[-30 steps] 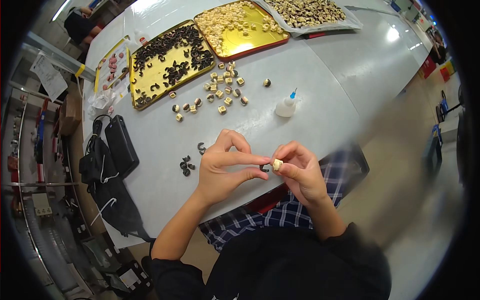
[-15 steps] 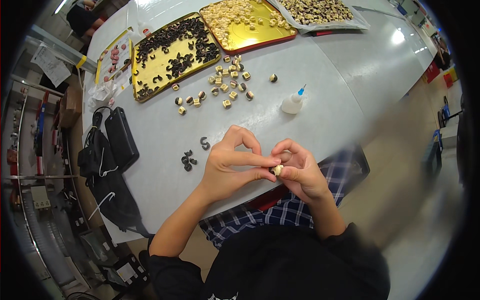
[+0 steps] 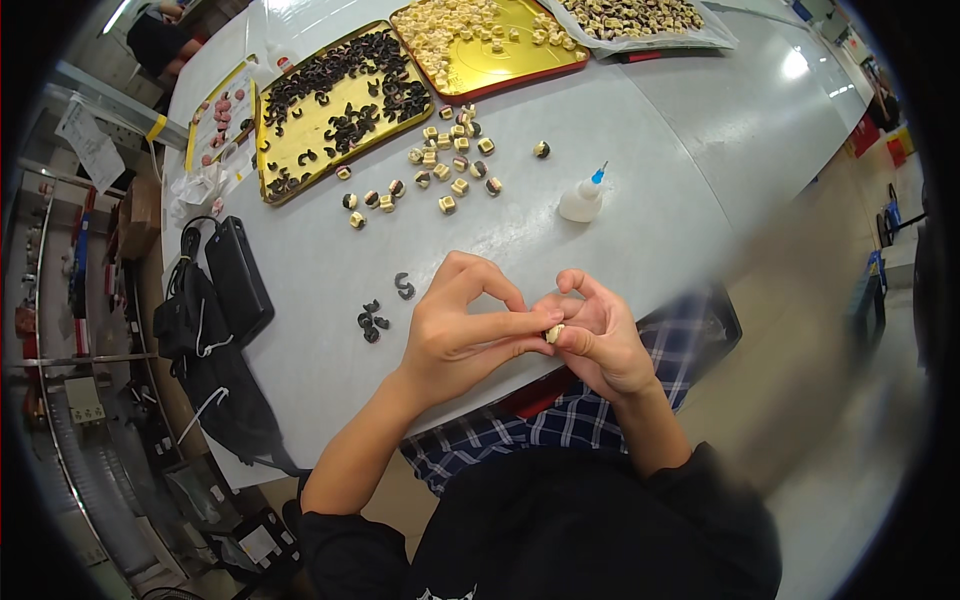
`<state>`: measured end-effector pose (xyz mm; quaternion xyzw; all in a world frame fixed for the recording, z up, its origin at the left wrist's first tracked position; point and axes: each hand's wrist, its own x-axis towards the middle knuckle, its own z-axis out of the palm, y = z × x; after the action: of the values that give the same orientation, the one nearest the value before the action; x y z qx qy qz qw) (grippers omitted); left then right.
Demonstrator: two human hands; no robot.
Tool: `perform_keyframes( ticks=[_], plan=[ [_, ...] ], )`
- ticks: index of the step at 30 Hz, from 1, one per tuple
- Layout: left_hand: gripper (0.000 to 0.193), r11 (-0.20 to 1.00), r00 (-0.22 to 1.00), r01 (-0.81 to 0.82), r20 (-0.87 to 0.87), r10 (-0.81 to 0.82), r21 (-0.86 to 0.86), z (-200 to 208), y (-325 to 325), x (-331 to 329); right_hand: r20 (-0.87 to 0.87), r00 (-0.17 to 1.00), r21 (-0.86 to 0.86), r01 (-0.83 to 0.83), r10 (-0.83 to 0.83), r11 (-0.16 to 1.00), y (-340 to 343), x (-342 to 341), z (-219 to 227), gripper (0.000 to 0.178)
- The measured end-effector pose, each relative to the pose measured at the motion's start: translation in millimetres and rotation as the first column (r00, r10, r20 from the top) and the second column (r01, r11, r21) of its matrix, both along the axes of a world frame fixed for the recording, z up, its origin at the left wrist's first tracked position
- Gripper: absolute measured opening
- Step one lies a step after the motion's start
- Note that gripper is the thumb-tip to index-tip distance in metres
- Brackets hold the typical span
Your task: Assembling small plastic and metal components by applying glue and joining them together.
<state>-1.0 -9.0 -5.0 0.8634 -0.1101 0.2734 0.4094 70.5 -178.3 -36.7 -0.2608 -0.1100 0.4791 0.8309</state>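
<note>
Close to the table's near edge, a small cream-and-black piece (image 3: 554, 334) is pinched between my two hands. My left hand (image 3: 462, 318) grips its left side with thumb and forefinger. The thumb of my right hand (image 3: 602, 345) presses on the other side, its forefinger raised and curled. Fingertips hide much of the piece. Left of my hands lie several loose black C-shaped pieces (image 3: 371, 325). Beyond them, several cream-and-black assembled pieces (image 3: 441, 172) are scattered on the grey table. A small white squeeze bottle (image 3: 580, 203) with a blue needle tip stands upright to the right.
A gold tray (image 3: 330, 160) holds black C-shaped pieces; another gold tray (image 3: 520, 72) holds cream pieces. A lined tray (image 3: 655, 42) at the back is full of assembled pieces. At left are a black power adapter (image 3: 240, 272), cables and a black bag (image 3: 235, 400).
My right forefinger has lifted away from the held piece. The piece has turned slightly between my fingers and shows less of its cream side. The whole view has shifted a little.
</note>
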Motion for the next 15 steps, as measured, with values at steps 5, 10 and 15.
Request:
perform_keyframes(
  ticks=[5, 10, 15],
  plan=[
    [0.032, 1.0, 0.999, 0.016, -0.028, -0.016, 0.002, 2.0, 1.1, 0.9, -0.004, 1.0, 0.004, 0.004, -0.004, 1.0, -1.7, 2.7, -1.9, 0.044],
    [0.031, 0.998, 0.997, 0.053, -0.063, -0.055, -0.034, 5.5, -0.1, 0.2, -0.021, 0.999, -0.004, -0.028, 0.028, 1.0, -2.4, 3.4, -1.5, 0.043],
    [0.031, 1.0, 0.998, 0.029, -0.052, -0.029, -0.003, 5.5, -4.7, -0.8, -0.013, 1.0, 0.007, -0.019, 0.019, 1.0, 0.9, 1.2, -1.8, 0.041]
  ],
)
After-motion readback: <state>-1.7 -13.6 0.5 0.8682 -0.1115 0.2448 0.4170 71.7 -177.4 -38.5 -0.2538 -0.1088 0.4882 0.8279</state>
